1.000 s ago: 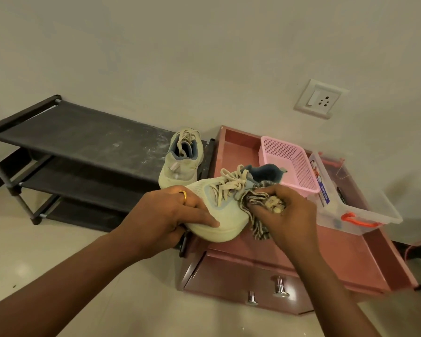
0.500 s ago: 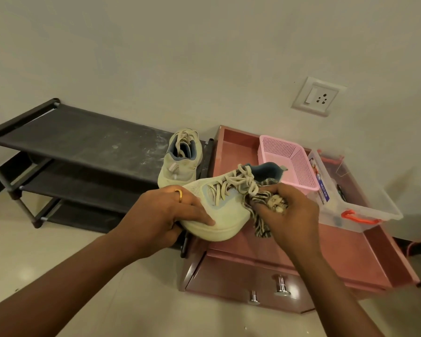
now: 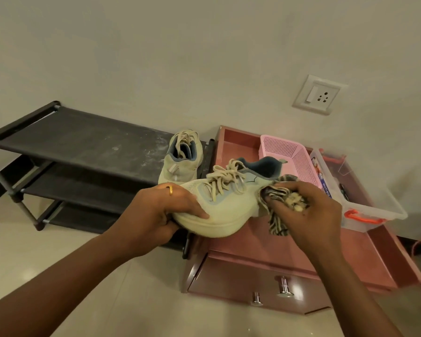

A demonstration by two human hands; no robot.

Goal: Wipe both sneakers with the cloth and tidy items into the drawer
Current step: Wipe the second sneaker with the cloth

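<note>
Left hand (image 3: 161, 215) clamps the toe of the pale cream lace-up sneaker (image 3: 219, 205), held above the pink wooden drawer unit (image 3: 301, 259); right hand (image 3: 309, 215), closed around the striped bunched cloth (image 3: 277, 203), should rub firmly along the sneaker's side.

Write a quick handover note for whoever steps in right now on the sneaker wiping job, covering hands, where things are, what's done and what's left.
Left hand: gripping the toe of the held sneaker, lifted above the pink cabinet top.
Right hand: bunching the striped cloth against the sneaker's side near the heel.
Second sneaker: on the top shelf of the black rack, beside the cabinet.
Pink basket and clear box sit on the cabinet top; the drawer is shut.
Done: wiping of the held sneaker is under way.
Left: finish it, wipe the second sneaker if it still needs it, tidy items into the drawer.
</note>
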